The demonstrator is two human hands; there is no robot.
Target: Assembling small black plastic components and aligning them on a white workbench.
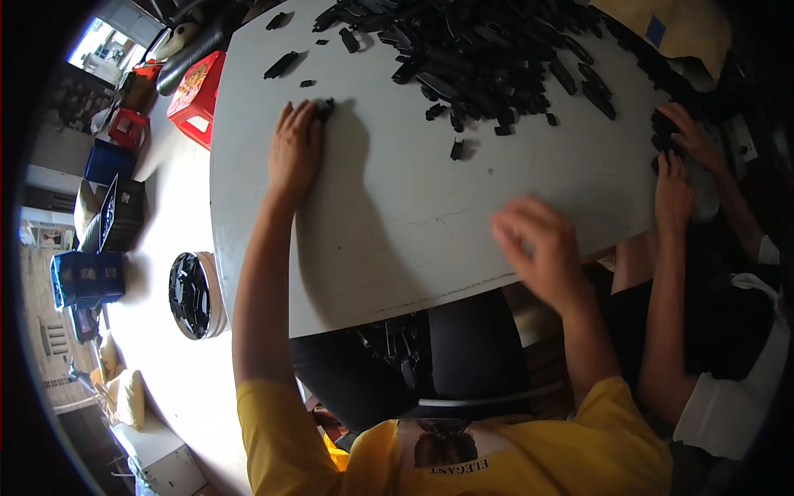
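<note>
My left hand (294, 151) lies flat on the white table (397, 215), its fingertips touching a small black plastic part (326, 107). My right hand (538, 248) hovers, blurred, over the table's near edge with fingers apart and nothing visible in it. A large heap of black plastic parts (480, 50) covers the far side of the table. Loose black pieces (456, 150) lie scattered between the heap and my hands.
Another person's two hands (682, 161) work at the table's right edge among black parts. A dark bin (397, 364) with black parts sits under the near edge. On the floor to the left are a round container (192, 295), red crates (197, 95) and blue boxes (87, 277).
</note>
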